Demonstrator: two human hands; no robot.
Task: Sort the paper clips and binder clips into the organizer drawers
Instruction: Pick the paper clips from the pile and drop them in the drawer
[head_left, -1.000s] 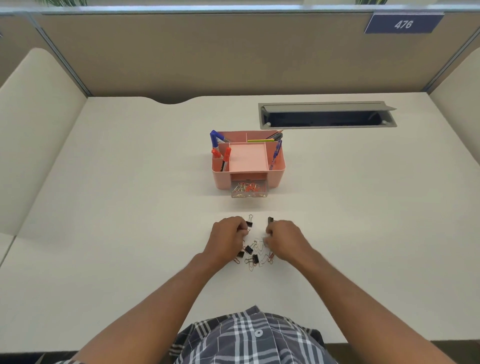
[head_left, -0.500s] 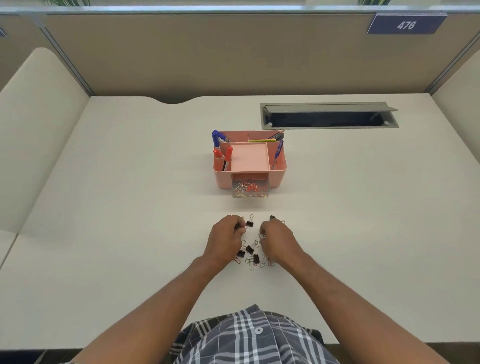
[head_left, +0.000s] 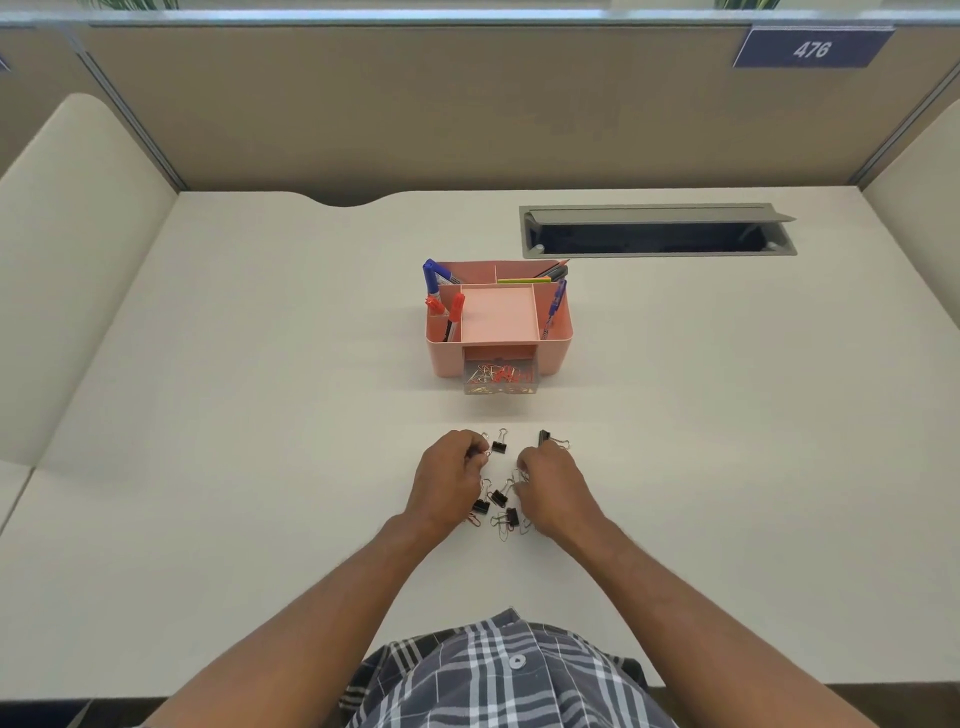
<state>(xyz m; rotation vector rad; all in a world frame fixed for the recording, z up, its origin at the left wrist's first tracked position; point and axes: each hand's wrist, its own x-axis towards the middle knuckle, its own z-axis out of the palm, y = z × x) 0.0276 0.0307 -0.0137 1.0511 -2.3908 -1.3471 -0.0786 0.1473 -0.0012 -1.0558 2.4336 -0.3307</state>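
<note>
Both hands rest on the white desk (head_left: 260, 415) over a small scatter of clips. His left hand (head_left: 448, 480) is curled nearly closed with a clip pinched at its fingertips; the right hand (head_left: 551, 486) is curled too, fingers down among the clips, though I cannot tell what it grips. Beyond them stands the pink organizer (head_left: 553, 351), pens in its side slots, its clear drawer (head_left: 501, 384) pulled out and holding coloured paper clips (head_left: 498, 375). Black binder clips (head_left: 497, 498) lie between the hands, one more (head_left: 544, 438) just above the right hand, with loose paper clips among them.
</note>
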